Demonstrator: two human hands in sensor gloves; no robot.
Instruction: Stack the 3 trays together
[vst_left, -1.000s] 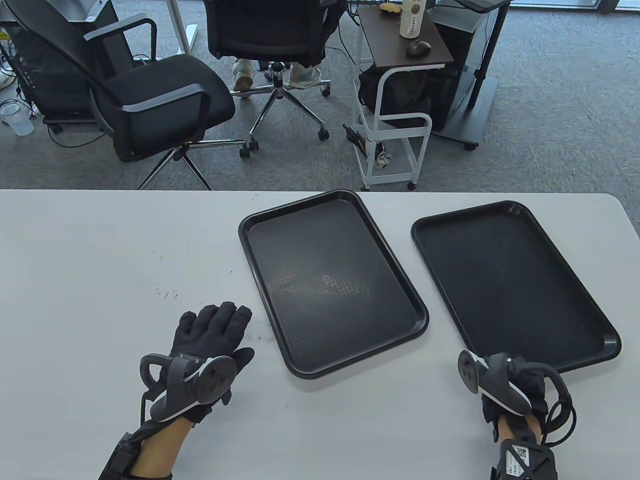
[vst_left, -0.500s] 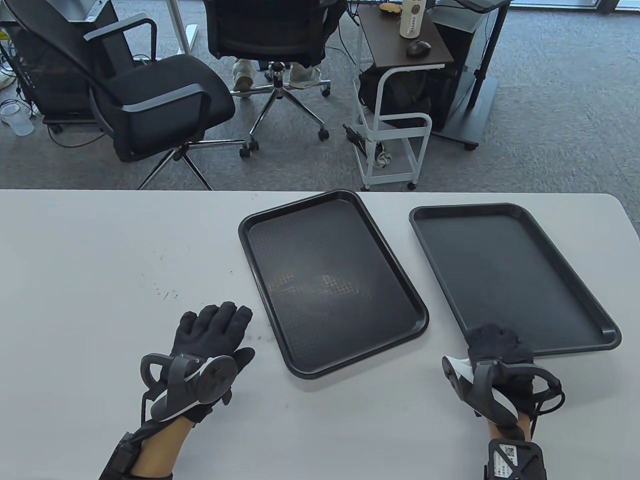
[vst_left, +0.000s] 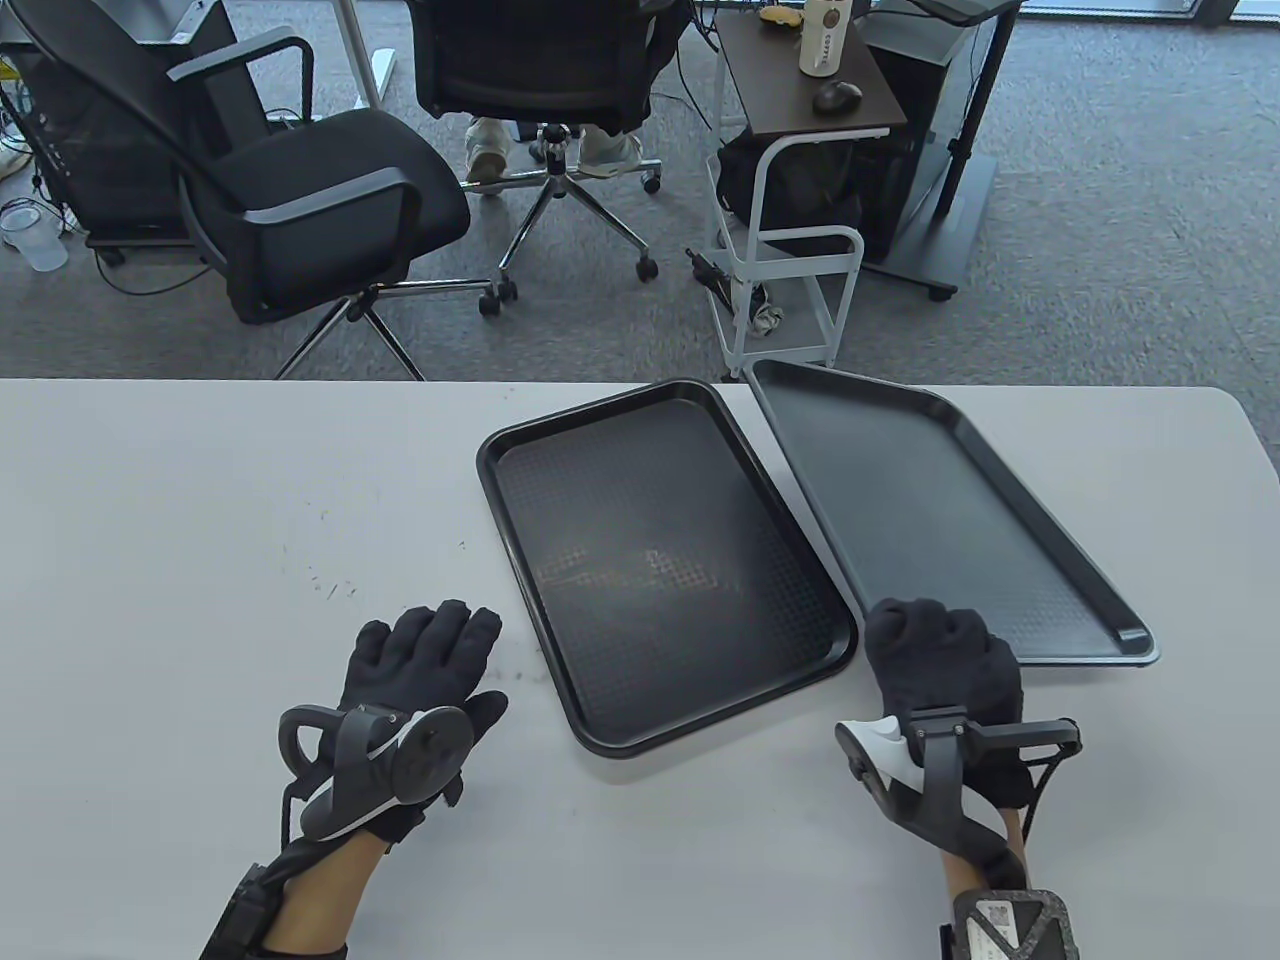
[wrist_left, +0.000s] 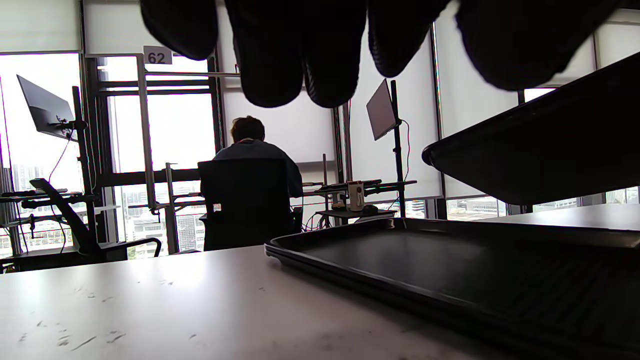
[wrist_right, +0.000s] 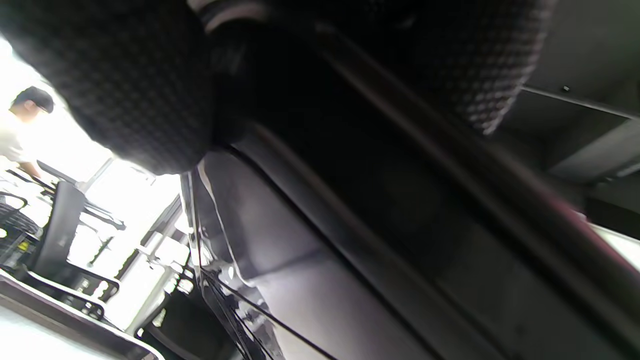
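One tray (vst_left: 930, 520) has risen and shifted left in the right hand (vst_left: 940, 665).

1. Left hand (vst_left: 425, 660): black knit glove; dark grey tracker (vst_left: 385, 770) w/ white underside, round face, ring loop.
2. Right hand (vst_left: 945, 670): same black glove; tracker (vst_left: 935, 775) grey w/ white patch, thin black cable.
3. Bare skin at both wrists; black straps; right strap (vst_left: 1005, 925) has QR-type label.
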